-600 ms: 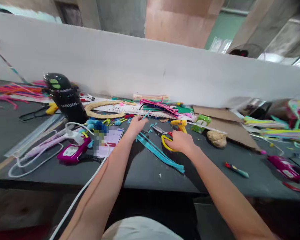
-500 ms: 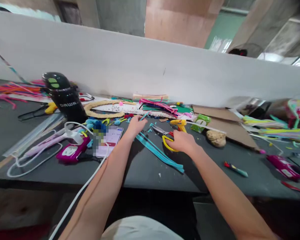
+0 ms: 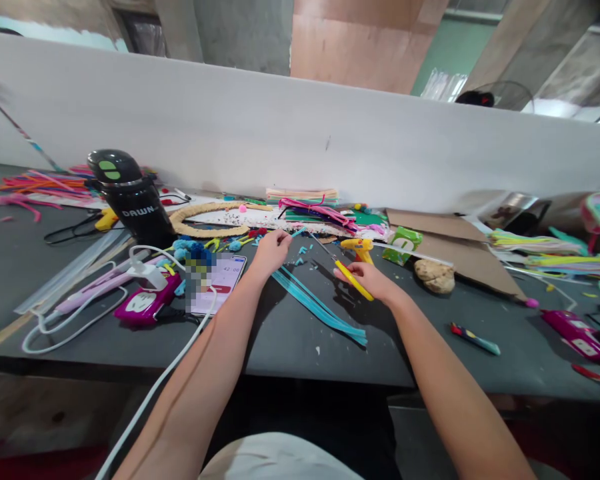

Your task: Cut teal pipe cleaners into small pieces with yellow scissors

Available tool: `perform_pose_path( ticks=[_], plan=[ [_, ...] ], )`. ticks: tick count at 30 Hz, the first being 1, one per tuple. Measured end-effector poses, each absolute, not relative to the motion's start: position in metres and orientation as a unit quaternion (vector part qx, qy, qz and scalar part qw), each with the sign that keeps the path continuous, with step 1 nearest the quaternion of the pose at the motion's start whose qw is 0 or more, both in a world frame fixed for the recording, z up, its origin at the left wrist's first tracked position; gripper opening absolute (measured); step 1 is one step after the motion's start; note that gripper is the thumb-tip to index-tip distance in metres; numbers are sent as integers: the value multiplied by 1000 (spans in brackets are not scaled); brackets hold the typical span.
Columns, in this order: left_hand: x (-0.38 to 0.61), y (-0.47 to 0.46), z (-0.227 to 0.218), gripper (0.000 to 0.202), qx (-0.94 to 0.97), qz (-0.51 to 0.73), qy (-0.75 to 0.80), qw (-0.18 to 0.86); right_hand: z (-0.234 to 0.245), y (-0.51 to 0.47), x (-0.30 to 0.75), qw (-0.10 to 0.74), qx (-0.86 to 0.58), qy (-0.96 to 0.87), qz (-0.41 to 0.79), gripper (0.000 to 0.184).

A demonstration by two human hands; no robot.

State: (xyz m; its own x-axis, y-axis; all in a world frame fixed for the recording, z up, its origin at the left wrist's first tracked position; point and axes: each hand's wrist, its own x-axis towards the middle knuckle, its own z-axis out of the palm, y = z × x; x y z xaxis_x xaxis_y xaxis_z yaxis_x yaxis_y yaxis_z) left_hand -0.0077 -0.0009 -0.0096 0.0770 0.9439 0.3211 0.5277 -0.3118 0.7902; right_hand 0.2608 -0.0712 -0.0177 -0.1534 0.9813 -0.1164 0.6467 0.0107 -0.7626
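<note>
Left hand [image 3: 273,253] had narrow grip on blue stem [image 3: 299,233]; tip stuck out toward scissors [image 3: 347,272], probably to keep fingers [image 3: 284,241] apart from blades [image 3: 323,247]. Right hand [image 3: 369,279] had grip around yellow handles of scissors, blades pointing forward and leftward; how wide blades stood, I could not tell. Blue strips [image 3: 325,313] lay on worktop [image 3: 290,353] between forearms [image 3: 230,333], perhaps for easy reach. Small blue pieces [image 3: 303,251] lay scattered between left hand and scissors.

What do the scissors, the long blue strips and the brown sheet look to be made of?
Scissors: shiny grey blades, likely metal; smooth yellow handles, probably plastic.
Blue strips: matte, soft-looking, perhaps fuzzy chenille.
Brown sheet: flat, matte tan, probably cardboard.
</note>
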Motion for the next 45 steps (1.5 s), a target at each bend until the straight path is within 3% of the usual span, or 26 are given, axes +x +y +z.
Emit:
perform_pose_path(
  ticks=[3,7,14,45],
  plan=[
    [-6,-1,-10,21,690,441,515,254,-18,-78,258,266,-572,-626,458,53],
    [-4,-1,-11,22,688,450,502,270,-13,-84,249,281,-571,-594,492,54],
    [-1,-4,-9,27,692,433,504,281,-17,-83,241,307,-571,-587,485,54],
    [0,-11,-9,26,735,334,529,261,-12,-92,242,242,-583,-593,501,58]
  ],
)
